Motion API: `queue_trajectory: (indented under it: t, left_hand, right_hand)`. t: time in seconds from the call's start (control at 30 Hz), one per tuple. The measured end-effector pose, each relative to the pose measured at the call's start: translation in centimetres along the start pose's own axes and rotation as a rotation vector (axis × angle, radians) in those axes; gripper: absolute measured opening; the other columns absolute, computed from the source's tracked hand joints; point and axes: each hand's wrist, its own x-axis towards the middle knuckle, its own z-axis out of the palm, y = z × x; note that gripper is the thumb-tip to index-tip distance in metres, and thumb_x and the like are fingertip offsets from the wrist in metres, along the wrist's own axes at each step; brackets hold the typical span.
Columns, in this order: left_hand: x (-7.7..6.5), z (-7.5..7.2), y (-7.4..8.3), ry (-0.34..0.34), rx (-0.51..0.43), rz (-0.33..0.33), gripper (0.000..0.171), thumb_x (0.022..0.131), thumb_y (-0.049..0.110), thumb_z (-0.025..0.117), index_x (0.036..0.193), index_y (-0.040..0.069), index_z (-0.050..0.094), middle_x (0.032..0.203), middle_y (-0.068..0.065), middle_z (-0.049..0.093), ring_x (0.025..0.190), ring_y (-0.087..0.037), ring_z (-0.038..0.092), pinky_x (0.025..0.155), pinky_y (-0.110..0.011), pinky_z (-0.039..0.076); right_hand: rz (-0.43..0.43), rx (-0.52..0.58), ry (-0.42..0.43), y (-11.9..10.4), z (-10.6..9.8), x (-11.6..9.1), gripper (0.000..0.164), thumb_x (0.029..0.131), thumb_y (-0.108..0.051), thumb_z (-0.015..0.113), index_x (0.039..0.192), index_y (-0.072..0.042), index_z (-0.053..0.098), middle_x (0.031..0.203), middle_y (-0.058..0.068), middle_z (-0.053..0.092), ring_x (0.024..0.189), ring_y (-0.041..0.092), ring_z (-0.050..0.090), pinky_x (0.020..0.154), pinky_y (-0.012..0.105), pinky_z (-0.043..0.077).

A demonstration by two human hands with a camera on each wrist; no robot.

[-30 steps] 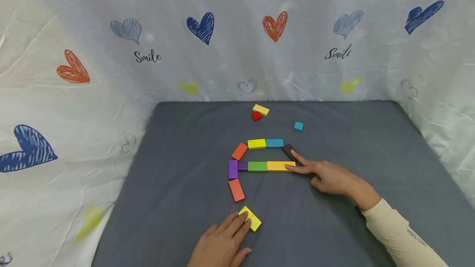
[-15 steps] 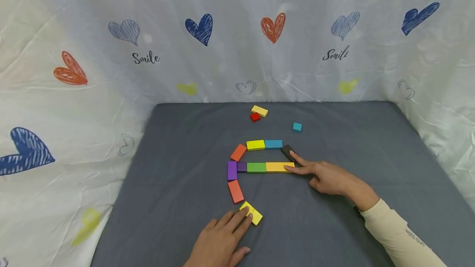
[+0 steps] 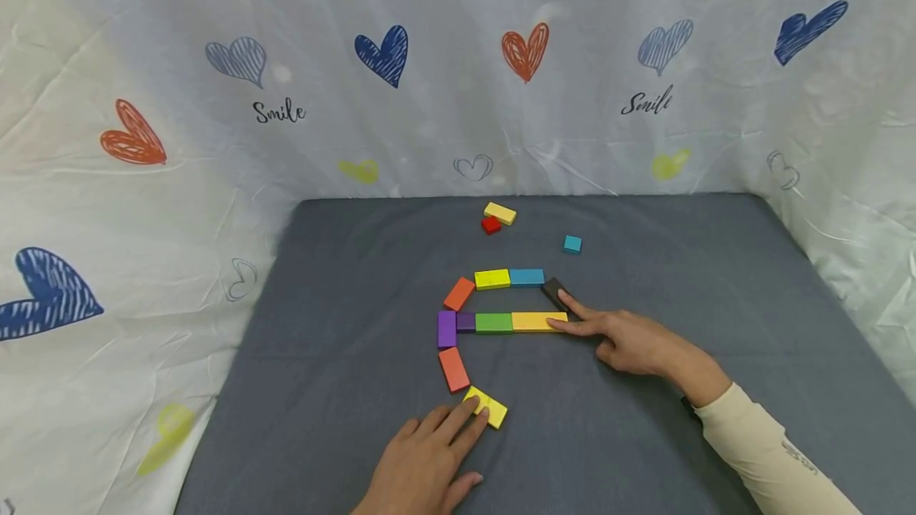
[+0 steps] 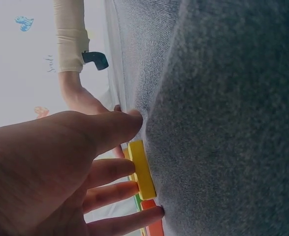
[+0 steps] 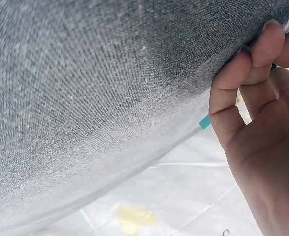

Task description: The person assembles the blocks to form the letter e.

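My left hand (image 3: 422,459) rests its fingertips on a yellow block (image 3: 494,415), which lies slanted with its upper end by the lower orange-red block (image 3: 454,369). In the left wrist view the fingers reach along the yellow block's (image 4: 143,172) side, thumb apart. Two extended fingers of my right hand (image 3: 637,340) touch a black block (image 3: 551,289) and a yellow-orange block (image 3: 529,322). Leftward from there run a green block (image 3: 494,323), a dark purple one (image 3: 466,323) and an upright purple block (image 3: 447,329). An orange block (image 3: 459,293), yellow block (image 3: 492,280) and blue block (image 3: 526,277) curve above.
Farther back on the grey cloth (image 3: 343,300) lie a red cube (image 3: 491,226), a pale yellow block (image 3: 501,213) and a teal cube (image 3: 572,245). A white curtain (image 3: 444,125) with printed hearts hangs behind the table.
My left hand has pushed the yellow block slightly away from me and turned it, bringing its upper end close to the lower orange-red block. The right hand keeps its place.
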Motion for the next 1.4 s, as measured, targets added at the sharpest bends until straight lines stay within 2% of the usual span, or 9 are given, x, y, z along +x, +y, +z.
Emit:
queue_trajectory:
  t: [0.27, 0.67, 1.27, 1.4]
  left_hand:
    - [-0.01, 0.10, 0.13, 0.029, 0.020, 0.011, 0.074, 0.100, 0.068, 0.059, 0.164, 0.037, 0.040, 0.166, 0.012, 0.040, 0.131, -0.013, 0.053, 0.090, -0.039, 0.054]
    - [0.01, 0.19, 0.22, 0.042, 0.043, 0.006, 0.076, 0.099, 0.069, 0.059, 0.165, 0.037, 0.038, 0.166, 0.011, 0.039, 0.130, -0.013, 0.053, 0.087, -0.038, 0.053]
    - [0.01, 0.20, 0.24, 0.026, 0.056, 0.005, 0.078, 0.099, 0.070, 0.059, 0.165, 0.036, 0.036, 0.167, 0.012, 0.038, 0.131, -0.014, 0.052, 0.086, -0.038, 0.054]
    - [0.02, 0.11, 0.21, -0.003, 0.048, -0.008, 0.079, 0.098, 0.070, 0.060, 0.165, 0.037, 0.036, 0.167, 0.012, 0.037, 0.132, -0.014, 0.052, 0.088, -0.039, 0.054]
  right_hand:
    - [0.008, -0.004, 0.002, 0.07, 0.03, 0.01, 0.093, 0.087, 0.017, 0.057, 0.159, -0.041, 0.049, 0.176, 0.002, 0.021, 0.051, 0.004, 0.022, 0.048, 0.022, 0.024]
    - [0.003, 0.013, -0.008, 0.17, 0.04, 0.05, 0.091, 0.089, 0.016, 0.058, 0.160, -0.040, 0.047, 0.177, 0.000, 0.019, 0.053, 0.005, 0.027, 0.050, 0.022, 0.028]
    - [0.015, 0.005, -0.006, 0.16, -0.03, -0.01, 0.091, 0.089, 0.016, 0.059, 0.159, -0.041, 0.047, 0.176, -0.001, 0.020, 0.054, 0.004, 0.027, 0.050, 0.022, 0.028]
    - [0.013, 0.008, -0.006, 0.10, -0.03, 0.00, 0.091, 0.089, 0.016, 0.059, 0.159, -0.040, 0.048, 0.176, -0.001, 0.020, 0.054, 0.004, 0.027, 0.050, 0.022, 0.028]
